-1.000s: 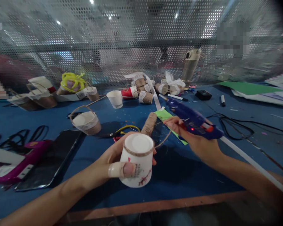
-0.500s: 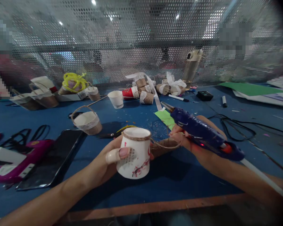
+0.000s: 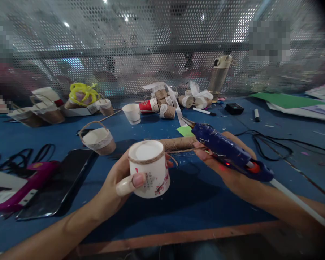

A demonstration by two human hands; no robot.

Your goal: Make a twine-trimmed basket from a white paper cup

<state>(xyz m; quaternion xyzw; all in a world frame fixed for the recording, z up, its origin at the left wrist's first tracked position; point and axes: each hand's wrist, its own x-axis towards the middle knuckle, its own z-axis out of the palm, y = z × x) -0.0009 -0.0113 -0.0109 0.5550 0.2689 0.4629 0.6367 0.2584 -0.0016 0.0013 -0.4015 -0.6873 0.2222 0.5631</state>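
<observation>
My left hand (image 3: 119,178) grips an upside-down white paper cup (image 3: 150,169) with a red flower print and a band of brown twine around its top edge. A strand of twine runs from the cup to a twine spool (image 3: 178,144), which lies sideways between my hands and touches the fingers of my right hand. My right hand (image 3: 227,164) holds a blue glue gun (image 3: 227,150) with its nozzle pointing up and left, apart from the cup. A white glue stick sticks out of the gun's rear.
A twine-wrapped cup with a handle (image 3: 99,139), a phone (image 3: 58,180), a pink glue gun (image 3: 18,189) and black cables lie on the blue table (image 3: 151,216) at left. More cups (image 3: 162,103), a marker, green paper (image 3: 284,100) and a perforated metal screen stand behind.
My left hand turned and lowered the cup slightly to the left. The twine spool swung round to lie sideways between my hands. The glue gun moved up and towards me.
</observation>
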